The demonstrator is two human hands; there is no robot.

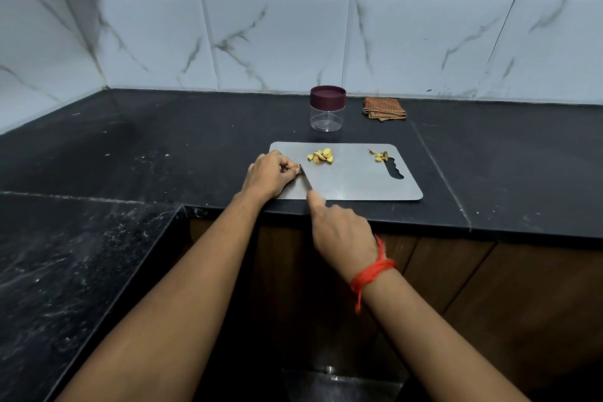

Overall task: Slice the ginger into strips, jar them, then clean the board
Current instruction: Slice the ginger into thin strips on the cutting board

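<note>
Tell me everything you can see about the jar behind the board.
The jar is small, round and seemingly clear plastic, with a dark maroon lid on. It looks empty. It stands upright on the black counter behind the board, a folded cloth apart to its right. Nothing else touches it.

The right hand (342, 232) is covering the handle of the knife (305, 181). The left hand (269, 176) is hiding whatever is lying under its fingers on the board (352, 179). The bits (379, 156) by the board's hole are looking too small to tell. Both arms are running off the bottom edge.
</note>
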